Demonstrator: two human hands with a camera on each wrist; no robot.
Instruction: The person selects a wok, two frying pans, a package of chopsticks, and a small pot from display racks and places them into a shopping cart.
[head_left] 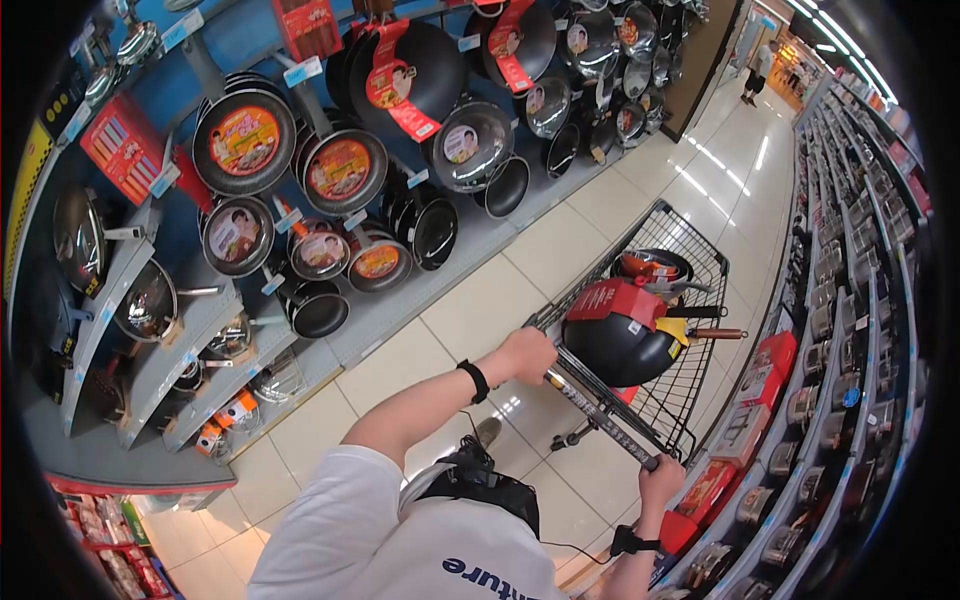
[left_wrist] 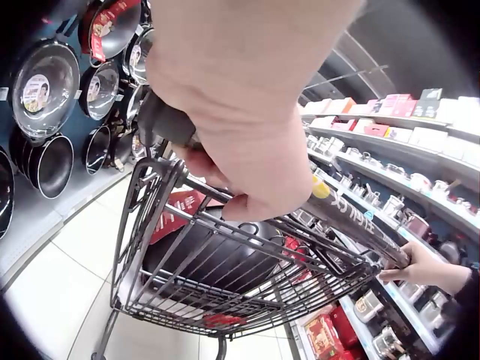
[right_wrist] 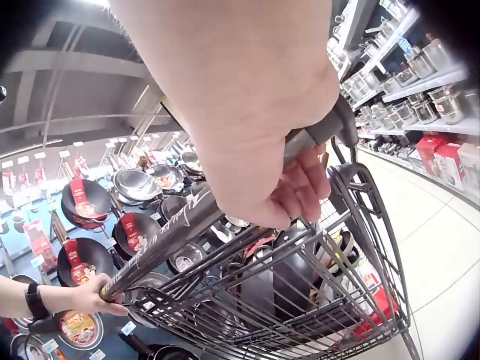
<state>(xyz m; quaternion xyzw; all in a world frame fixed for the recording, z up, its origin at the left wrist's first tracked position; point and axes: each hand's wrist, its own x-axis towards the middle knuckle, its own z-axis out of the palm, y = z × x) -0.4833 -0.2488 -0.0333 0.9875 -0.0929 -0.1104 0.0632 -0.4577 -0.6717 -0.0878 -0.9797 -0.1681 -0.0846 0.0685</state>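
Note:
My left hand (head_left: 528,355) grips the left end of the cart handle (head_left: 600,418), and my right hand (head_left: 662,480) grips its right end. In the left wrist view the left hand (left_wrist: 240,142) has its fingers curled round the dark bar. The right wrist view has the right hand (right_wrist: 255,150) curled round the handle's other end. Inside the wire cart (head_left: 655,395) lie a large black wok (head_left: 610,348) with a red sleeve (head_left: 618,300), a pan with a red label, and dark and brown handles.
Racks of hanging pans (head_left: 243,140) line the left side. Shelves of pots (head_left: 810,400) run along the right, with red boxes (head_left: 770,370) low down. Tiled floor (head_left: 600,200) extends ahead between them, and a person (head_left: 758,72) is at the aisle's far end.

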